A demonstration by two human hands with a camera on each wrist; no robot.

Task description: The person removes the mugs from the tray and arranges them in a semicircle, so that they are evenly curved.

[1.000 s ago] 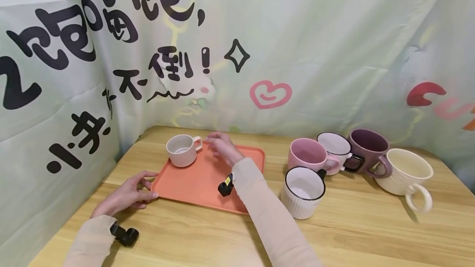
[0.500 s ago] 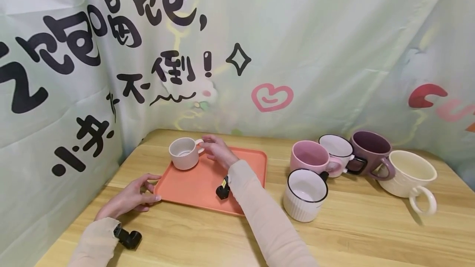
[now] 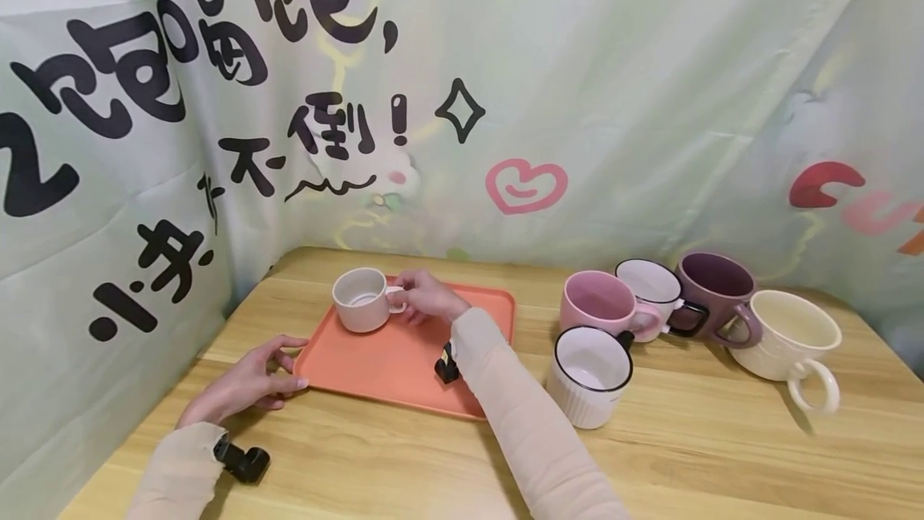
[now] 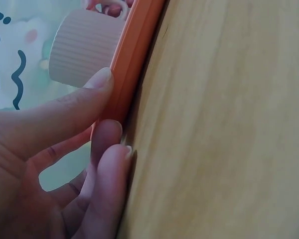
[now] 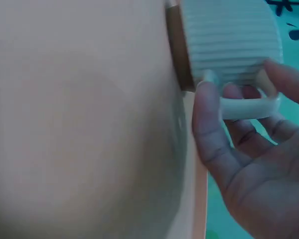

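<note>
A pale ribbed cup is over the back left part of the orange tray; whether its base touches the tray is hard to tell. My right hand holds the cup's handle, with the thumb and fingers around it in the right wrist view. At the tray's front left corner, my left hand grips the rim. The left wrist view has that thumb on the orange rim and fingertips lower along its outer side.
To the right of the tray stand a white ribbed mug with a black rim, a pink mug, a white black-rimmed mug, a purple mug and a cream mug. A printed curtain hangs behind the wooden table.
My right hand has come in from behind the handle and taken hold of it. The cup has shifted slightly right and nearer. My left hand has stayed at the tray corner.
</note>
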